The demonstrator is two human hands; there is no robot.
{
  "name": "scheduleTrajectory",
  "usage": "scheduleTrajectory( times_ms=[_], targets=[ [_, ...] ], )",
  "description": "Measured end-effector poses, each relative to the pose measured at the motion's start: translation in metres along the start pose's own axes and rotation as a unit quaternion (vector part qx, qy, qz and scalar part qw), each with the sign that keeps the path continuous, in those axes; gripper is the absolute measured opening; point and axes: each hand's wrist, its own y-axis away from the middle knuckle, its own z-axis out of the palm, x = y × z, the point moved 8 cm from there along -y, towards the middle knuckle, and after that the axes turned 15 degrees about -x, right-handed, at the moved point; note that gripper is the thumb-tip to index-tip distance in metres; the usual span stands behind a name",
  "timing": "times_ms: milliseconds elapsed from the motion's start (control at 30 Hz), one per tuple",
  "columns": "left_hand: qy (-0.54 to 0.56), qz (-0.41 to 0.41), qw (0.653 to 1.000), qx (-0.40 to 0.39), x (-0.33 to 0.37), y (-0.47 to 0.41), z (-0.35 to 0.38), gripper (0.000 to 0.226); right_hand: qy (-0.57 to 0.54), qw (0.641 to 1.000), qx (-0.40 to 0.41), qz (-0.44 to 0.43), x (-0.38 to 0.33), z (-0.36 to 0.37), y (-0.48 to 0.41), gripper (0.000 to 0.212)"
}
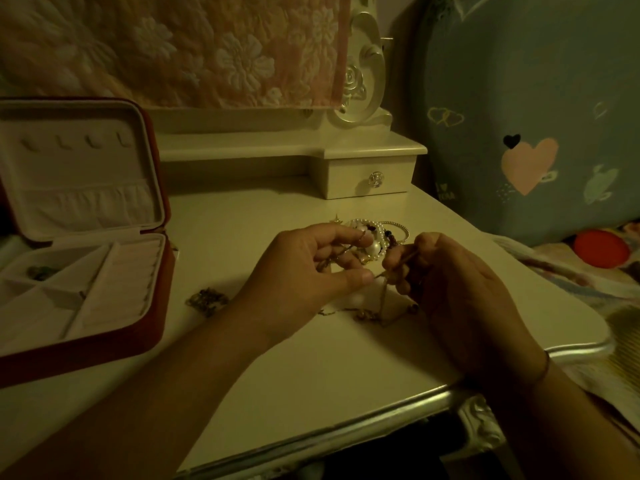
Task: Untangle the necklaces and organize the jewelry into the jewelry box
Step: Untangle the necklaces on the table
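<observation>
**A:** Hands first. Pose?

**B:** Both forearms come in from the bottom edge and meet over the middle of the table (311, 368). Left hand (301, 275): palm turned inward, thumb and forefinger pinching a thin chain (397, 261), other fingers loosely curled. Right hand (464, 292): back to the camera, fingers curled in, pinching the same chain further along. Thin band (546, 368) on the right wrist.

**A:** Chain taut?

**B:** The short stretch between the two pinches looks straight. Below it a strand drops to the table and ends in a small loose heap just under the hands.

**A:** Surroundings, big to small.

**B:** Blue cushion (519, 98) with hearts, far right. Floral cloth (173, 46) hanging at the back. Box (104, 344) on the left of the table, lid open and upright. Red outside, pale lining, hooks in the lid, divided tray. One small dark item (41, 271) in the rear-left compartment; can't tell what. Drawer (370, 178) with a clear knob at the back. Round red thing (601, 249) far right, off the table.

**A:** Anything blocking?

**B:** The hands cover the near part of the pile (379, 233) behind them: pearls, dark beads, a gold hoop, all touching. Can't tell whether the held chain runs into it.

**A:** Other jewelry?

**B:** Dark tangle (207, 301) on the table between box and left wrist, apart from both.
</observation>
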Motion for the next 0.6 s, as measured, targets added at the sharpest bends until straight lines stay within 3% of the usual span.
scheduleTrajectory(
  times_ms=[300, 600],
  targets=[
    [-0.032, -0.007, 0.999, 0.003, -0.001, -0.001, 0.0034, 0.014, 0.001, 0.999, -0.029, -0.026, -0.0004, 0.0013, 0.0003, 0.017],
    [-0.045, -0.008, 0.999, 0.012, -0.0017, -0.0011, 0.0042, 0.015, -0.007, 0.998, -0.051, -0.03, -0.0018, 0.0057, 0.0017, 0.011]
  ],
)
